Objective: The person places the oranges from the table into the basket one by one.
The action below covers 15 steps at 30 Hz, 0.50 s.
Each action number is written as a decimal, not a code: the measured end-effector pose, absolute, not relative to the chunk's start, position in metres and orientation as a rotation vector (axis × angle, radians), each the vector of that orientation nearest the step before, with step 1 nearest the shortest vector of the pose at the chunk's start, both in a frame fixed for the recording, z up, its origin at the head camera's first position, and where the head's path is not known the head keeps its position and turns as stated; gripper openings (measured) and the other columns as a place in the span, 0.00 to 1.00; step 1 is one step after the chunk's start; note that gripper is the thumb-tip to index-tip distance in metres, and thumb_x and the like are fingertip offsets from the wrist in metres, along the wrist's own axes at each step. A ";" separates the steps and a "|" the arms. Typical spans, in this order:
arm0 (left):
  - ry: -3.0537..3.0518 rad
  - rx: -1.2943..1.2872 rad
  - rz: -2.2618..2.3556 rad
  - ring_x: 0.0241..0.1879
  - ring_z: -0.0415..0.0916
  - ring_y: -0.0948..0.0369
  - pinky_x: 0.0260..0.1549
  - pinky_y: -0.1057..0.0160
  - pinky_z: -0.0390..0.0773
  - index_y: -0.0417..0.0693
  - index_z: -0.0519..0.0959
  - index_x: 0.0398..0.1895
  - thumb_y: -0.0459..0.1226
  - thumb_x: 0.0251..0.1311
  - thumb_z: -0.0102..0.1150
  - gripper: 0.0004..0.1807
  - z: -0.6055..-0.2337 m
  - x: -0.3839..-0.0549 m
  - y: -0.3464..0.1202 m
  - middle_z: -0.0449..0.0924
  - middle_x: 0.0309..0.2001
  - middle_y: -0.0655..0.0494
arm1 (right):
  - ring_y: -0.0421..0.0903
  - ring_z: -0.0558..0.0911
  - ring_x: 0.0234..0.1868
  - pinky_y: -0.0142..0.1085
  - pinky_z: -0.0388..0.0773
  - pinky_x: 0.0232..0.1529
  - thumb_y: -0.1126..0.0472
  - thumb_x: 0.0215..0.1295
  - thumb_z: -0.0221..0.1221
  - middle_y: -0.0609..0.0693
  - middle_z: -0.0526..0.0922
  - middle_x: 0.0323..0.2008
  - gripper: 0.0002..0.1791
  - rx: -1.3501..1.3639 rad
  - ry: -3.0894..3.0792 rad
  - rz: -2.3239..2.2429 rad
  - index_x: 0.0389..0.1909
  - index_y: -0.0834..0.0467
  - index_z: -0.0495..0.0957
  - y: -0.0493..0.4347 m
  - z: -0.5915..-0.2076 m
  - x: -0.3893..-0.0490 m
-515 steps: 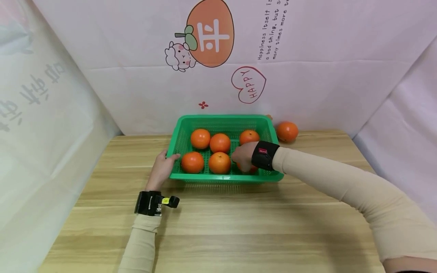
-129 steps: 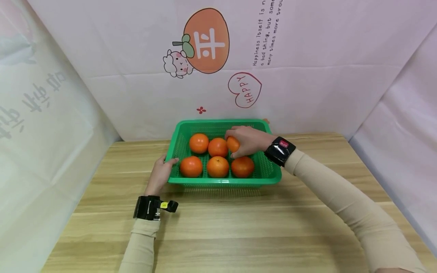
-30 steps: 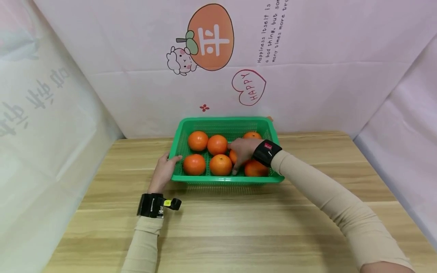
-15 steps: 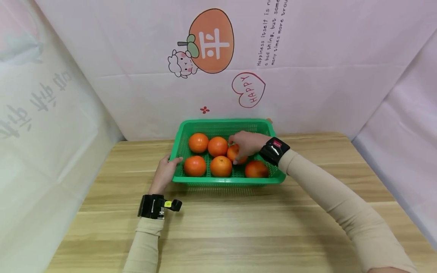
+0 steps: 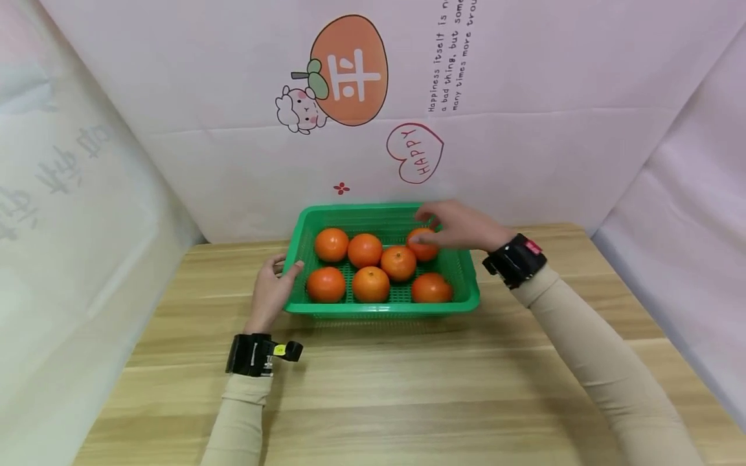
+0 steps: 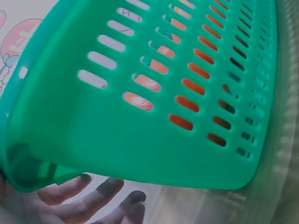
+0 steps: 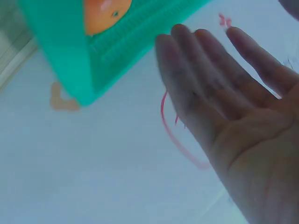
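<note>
A green plastic basket (image 5: 381, 308) holds several oranges in two uneven rows. My left hand (image 5: 271, 291) grips its left rim, thumb over the edge and fingers outside the wall, as the left wrist view also shows with the hand (image 6: 88, 205) under the rim. My right hand (image 5: 460, 225) hovers over the basket's back right corner, holding nothing, its thumb in front of the back right orange (image 5: 427, 251). Whether it touches that orange I cannot tell. Between the rows lies another orange (image 5: 399, 263), and a darker-sided orange (image 5: 432, 288) sits at front right.
The basket stands at the back of a wooden table (image 5: 373, 388), close to a white printed cloth (image 5: 524, 162) hung behind it. More pale cloth (image 5: 87, 226) hangs along the left and right sides.
My right hand has let go of the middle orange and risen back and to the right. The orange outside the basket in the oldest frame is gone from there. My left hand keeps its grip.
</note>
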<state>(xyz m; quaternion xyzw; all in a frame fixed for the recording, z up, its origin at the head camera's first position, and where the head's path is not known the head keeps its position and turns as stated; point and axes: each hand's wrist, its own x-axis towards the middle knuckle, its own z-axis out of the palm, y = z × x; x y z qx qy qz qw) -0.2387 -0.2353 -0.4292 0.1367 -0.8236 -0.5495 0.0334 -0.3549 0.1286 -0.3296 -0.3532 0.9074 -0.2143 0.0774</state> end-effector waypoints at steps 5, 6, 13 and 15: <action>-2.627 0.367 -1.582 0.72 0.68 0.40 0.69 0.40 0.71 0.44 0.65 0.80 0.55 0.80 0.47 0.35 -0.414 -0.239 -0.253 0.68 0.75 0.36 | 0.57 0.85 0.54 0.53 0.85 0.53 0.52 0.72 0.67 0.60 0.87 0.55 0.20 -1.029 2.858 -0.811 0.56 0.61 0.83 0.156 -0.320 -0.342; -2.649 0.352 -1.528 0.72 0.69 0.40 0.69 0.40 0.71 0.43 0.66 0.79 0.56 0.80 0.45 0.35 -0.410 -0.239 -0.256 0.69 0.74 0.36 | 0.57 0.85 0.55 0.53 0.85 0.53 0.52 0.73 0.66 0.60 0.87 0.54 0.19 -1.033 2.890 -0.836 0.55 0.61 0.83 0.161 -0.320 -0.340; -2.652 0.085 -0.851 0.64 0.74 0.33 0.60 0.32 0.75 0.35 0.73 0.71 0.53 0.83 0.39 0.33 -0.379 -0.232 -0.279 0.73 0.68 0.29 | 0.57 0.83 0.55 0.55 0.83 0.52 0.55 0.72 0.67 0.60 0.86 0.52 0.15 -1.137 3.100 -0.965 0.51 0.62 0.84 0.185 -0.329 -0.337; -2.557 -0.045 -0.645 0.56 0.79 0.32 0.52 0.34 0.79 0.31 0.77 0.65 0.45 0.82 0.45 0.26 -0.375 -0.233 -0.285 0.78 0.62 0.28 | 0.58 0.83 0.53 0.54 0.82 0.52 0.59 0.70 0.68 0.61 0.86 0.49 0.13 -1.200 3.177 -1.008 0.48 0.63 0.84 0.191 -0.334 -0.340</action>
